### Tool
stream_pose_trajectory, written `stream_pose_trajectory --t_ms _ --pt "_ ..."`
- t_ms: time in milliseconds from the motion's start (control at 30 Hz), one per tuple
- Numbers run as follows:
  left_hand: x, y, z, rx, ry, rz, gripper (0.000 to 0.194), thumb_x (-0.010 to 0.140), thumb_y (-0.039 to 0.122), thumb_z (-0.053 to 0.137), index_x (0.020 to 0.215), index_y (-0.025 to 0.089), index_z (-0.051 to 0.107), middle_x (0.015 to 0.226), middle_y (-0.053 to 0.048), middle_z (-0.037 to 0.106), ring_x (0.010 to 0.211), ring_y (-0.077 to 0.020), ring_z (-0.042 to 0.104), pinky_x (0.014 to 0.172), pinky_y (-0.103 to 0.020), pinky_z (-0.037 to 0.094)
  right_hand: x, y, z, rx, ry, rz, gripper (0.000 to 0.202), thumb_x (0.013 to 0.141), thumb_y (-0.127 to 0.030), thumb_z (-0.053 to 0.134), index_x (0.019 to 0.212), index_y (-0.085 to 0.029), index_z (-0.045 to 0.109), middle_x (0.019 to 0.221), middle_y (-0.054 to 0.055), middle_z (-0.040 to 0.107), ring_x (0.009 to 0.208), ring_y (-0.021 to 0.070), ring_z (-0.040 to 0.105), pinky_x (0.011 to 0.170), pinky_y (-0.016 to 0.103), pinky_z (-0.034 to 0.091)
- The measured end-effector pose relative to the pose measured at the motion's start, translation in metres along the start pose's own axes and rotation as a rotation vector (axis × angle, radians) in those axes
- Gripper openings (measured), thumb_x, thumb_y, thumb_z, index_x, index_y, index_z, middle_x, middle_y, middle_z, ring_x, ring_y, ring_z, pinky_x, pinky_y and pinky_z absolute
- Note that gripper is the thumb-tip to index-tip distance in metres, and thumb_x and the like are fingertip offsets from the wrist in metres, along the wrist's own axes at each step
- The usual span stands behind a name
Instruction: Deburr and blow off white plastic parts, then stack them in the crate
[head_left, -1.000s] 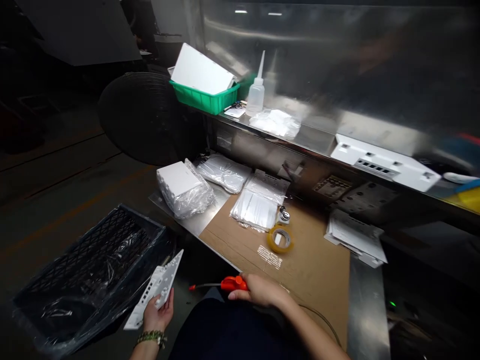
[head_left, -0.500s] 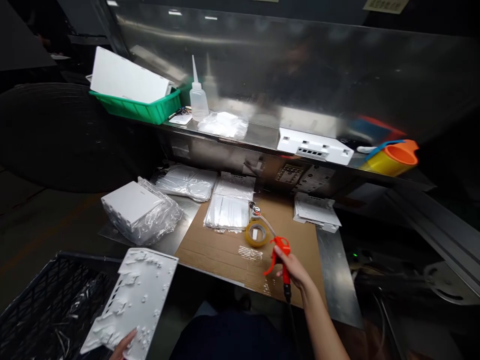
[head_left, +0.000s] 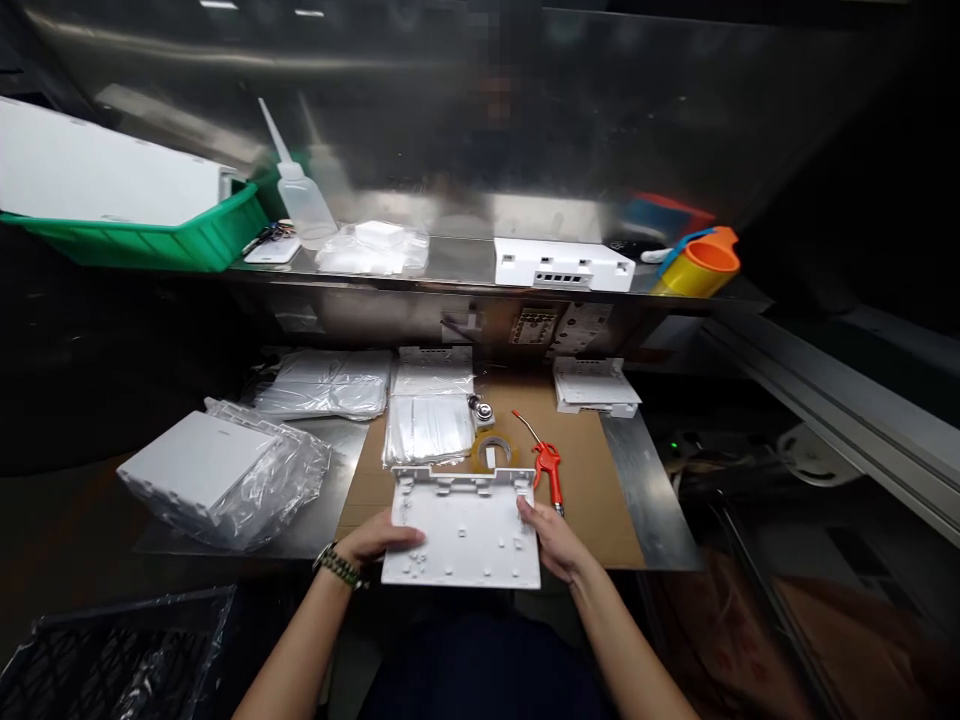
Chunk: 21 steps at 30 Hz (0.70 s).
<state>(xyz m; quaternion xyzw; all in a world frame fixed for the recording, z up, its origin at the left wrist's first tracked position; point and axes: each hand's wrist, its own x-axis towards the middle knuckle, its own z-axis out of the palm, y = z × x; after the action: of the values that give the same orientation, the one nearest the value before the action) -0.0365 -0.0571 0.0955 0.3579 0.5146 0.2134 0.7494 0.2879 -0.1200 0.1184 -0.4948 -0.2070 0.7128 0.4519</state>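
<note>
A white plastic housing panel [head_left: 469,535] with small raised posts and clips faces me at the bench's front edge. My left hand [head_left: 381,540] grips its left side, thumb on top; a beaded bracelet circles that wrist. On the panel's right side my right hand [head_left: 551,538] is closed, thumb over the edge. Just behind the right hand lies a red air blow gun [head_left: 550,470] on the brown cardboard [head_left: 600,490]. A roll of tape [head_left: 507,447], partly covered by the panel, sits near a small round metal-capped item [head_left: 484,411].
Stacked plastic bags [head_left: 427,430] and a wrapped pile [head_left: 326,385] lie further back. Bagged white housings [head_left: 202,460] stand left. More white panels [head_left: 596,385] sit at the right rear. The shelf carries a green bin [head_left: 150,245], squeeze bottle [head_left: 306,205], white device [head_left: 562,265] and yellow tape rolls [head_left: 690,275].
The blow gun has left my right hand and now rests on the cardboard. The panel has moved from the lower left to the centre, where both hands hold it.
</note>
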Motion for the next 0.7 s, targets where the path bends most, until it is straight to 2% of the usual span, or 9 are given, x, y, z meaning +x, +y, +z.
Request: stream_pose_trajectory --t_ms 100,167,267,400,533,700 --pt "0.052 0.018 0.007 0.163 -0.01 0.12 0.051 0.077 0.059 0.081 0.099 0.013 0.072 0.096 -0.012 0.076 0.088 -0.0266 0.072 0.083 -0.046 0.059 -0.01 -0.004 -0.009 0.119 0.102 -0.056 0.054 0.079 -0.059 0.08 0.109 -0.014 0.073 0.107 0.015 0.08 0.112 0.033 0.073 0.101 0.048 0.058" --pt "0.084 0.027 0.006 0.292 0.065 0.233 0.041 0.094 0.054 0.064 0.105 0.015 0.069 0.105 -0.009 0.073 0.096 -0.0237 0.07 0.089 -0.046 0.057 -0.018 -0.012 -0.023 0.206 0.207 -0.12 0.051 0.083 -0.057 0.077 0.114 -0.017 0.071 0.113 0.013 0.079 0.117 0.0313 0.072 0.104 0.046 0.057" --pt "0.12 0.033 0.0 0.516 0.182 0.388 0.028 0.094 0.042 0.069 0.106 0.016 0.067 0.119 -0.009 0.067 0.111 -0.0259 0.063 0.099 -0.05 0.051 -0.037 -0.027 -0.038 0.368 0.378 -0.27 0.05 0.087 -0.051 0.074 0.125 -0.02 0.068 0.126 0.01 0.075 0.127 0.0304 0.066 0.108 0.047 0.055" --pt "0.141 0.035 -0.012 0.754 0.224 0.491 0.022 0.093 0.038 0.07 0.102 0.017 0.068 0.125 -0.01 0.064 0.12 -0.0281 0.057 0.105 -0.053 0.045 -0.064 -0.045 -0.038 0.42 0.514 -0.442 0.056 0.089 -0.052 0.073 0.137 -0.024 0.063 0.137 0.008 0.07 0.134 0.0297 0.061 0.112 0.047 0.053" --pt "0.147 0.044 -0.022 0.887 0.232 0.476 0.025 0.097 0.041 0.064 0.107 0.018 0.066 0.109 -0.007 0.068 0.104 -0.0246 0.064 0.097 -0.048 0.049 -0.081 -0.051 -0.033 0.41 0.587 -0.495 0.06 0.088 -0.055 0.073 0.138 -0.023 0.063 0.138 0.009 0.069 0.135 0.0312 0.06 0.113 0.048 0.052" --pt "0.157 0.071 -0.037 0.916 0.179 0.413 0.029 0.096 0.041 0.066 0.112 0.017 0.063 0.099 -0.005 0.07 0.087 -0.0213 0.067 0.087 -0.042 0.053 -0.085 -0.046 -0.029 0.442 0.626 -0.504 0.063 0.089 -0.054 0.074 0.142 -0.023 0.06 0.138 0.01 0.069 0.134 0.0313 0.061 0.113 0.049 0.052"
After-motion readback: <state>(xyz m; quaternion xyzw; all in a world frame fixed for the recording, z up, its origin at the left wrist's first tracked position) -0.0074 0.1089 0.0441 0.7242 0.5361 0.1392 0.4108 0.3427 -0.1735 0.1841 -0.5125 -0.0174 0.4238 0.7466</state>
